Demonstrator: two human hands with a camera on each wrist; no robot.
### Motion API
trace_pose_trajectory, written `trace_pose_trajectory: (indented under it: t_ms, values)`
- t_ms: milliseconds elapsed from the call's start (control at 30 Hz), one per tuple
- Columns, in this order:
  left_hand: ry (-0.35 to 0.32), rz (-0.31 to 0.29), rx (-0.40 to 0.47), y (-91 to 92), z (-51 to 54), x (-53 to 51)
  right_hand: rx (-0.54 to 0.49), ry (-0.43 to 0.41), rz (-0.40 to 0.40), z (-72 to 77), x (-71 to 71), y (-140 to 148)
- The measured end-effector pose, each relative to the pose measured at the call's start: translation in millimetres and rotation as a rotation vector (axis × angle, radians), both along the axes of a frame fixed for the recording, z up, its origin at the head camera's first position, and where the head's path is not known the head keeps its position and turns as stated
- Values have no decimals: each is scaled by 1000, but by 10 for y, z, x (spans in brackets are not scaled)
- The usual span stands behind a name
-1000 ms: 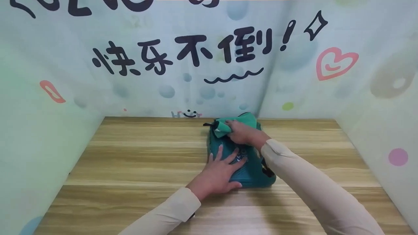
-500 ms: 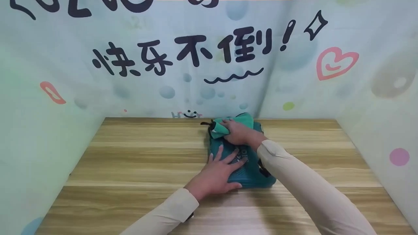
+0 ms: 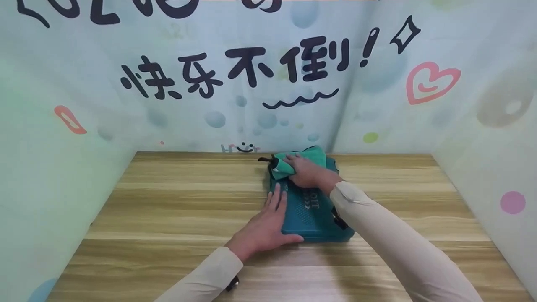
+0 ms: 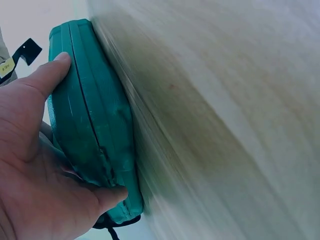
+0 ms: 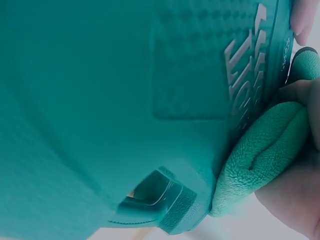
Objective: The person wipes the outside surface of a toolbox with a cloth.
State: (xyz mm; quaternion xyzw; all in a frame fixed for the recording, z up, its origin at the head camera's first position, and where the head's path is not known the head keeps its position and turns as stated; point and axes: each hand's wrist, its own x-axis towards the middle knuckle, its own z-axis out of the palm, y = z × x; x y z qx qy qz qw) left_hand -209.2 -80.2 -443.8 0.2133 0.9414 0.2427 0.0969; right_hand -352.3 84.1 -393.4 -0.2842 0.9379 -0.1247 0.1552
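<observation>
Where the pale L wall (image 3: 42, 188) ends, the wood-grain worktop (image 3: 168, 205) starts. A beige sleeve (image 3: 205, 268) comes in from btm L, w/ a small black item (image 3: 232, 283) partly hidden under it. L hand (image 3: 262, 228) next: its grip is open, fingers fairly straight along the L edge of a teal zip case (image 3: 312, 224), thumb out at the near edge; per the L wrist view it touches the case's side by the zip. Case lies flat, lettering up, just R of ctr, far end close to the printed backdrop (image 3: 188, 121). Green cloth (image 3: 317, 158), bunched, w/ a black bit at its L end, sits on the case's far end. R hand (image 3: 308, 171) has its grip closed round the cloth, on top of the case. Black strap piece (image 3: 340, 219) at the case's R side, partly behind the R sleeve (image 3: 390, 230). Far R: wall w/ purple dot (image 3: 512, 202).
</observation>
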Motion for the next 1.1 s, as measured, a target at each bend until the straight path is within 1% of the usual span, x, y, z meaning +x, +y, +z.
trace_pose_trajectory:
  t_ms: [167, 300, 400, 567, 733, 833, 933, 1100]
  values:
    - [-6, 14, -9, 9, -32, 4, 14, 13, 33, -33, 57, 40]
    - [-10, 22, -27, 6, -38, 11, 8, 2, 36, -58, 139, 56]
    - [0, 23, -42, -3, -34, 17, -7, 10, 52, -78, 209, 74]
    - [7, 17, -64, -13, -29, 28, -20, 39, 115, -106, 313, 129]
    - [32, 14, -67, -15, -35, 27, -49, 58, 160, -125, 428, 178]
    - [49, 4, -74, -13, -25, 30, -81, 60, 180, -139, 525, 218]
    - [63, -12, -105, -7, -9, 27, -109, 53, 192, -152, 642, 269]
    - [106, -58, -146, 3, 18, 21, -148, 49, 219, -159, 818, 353]
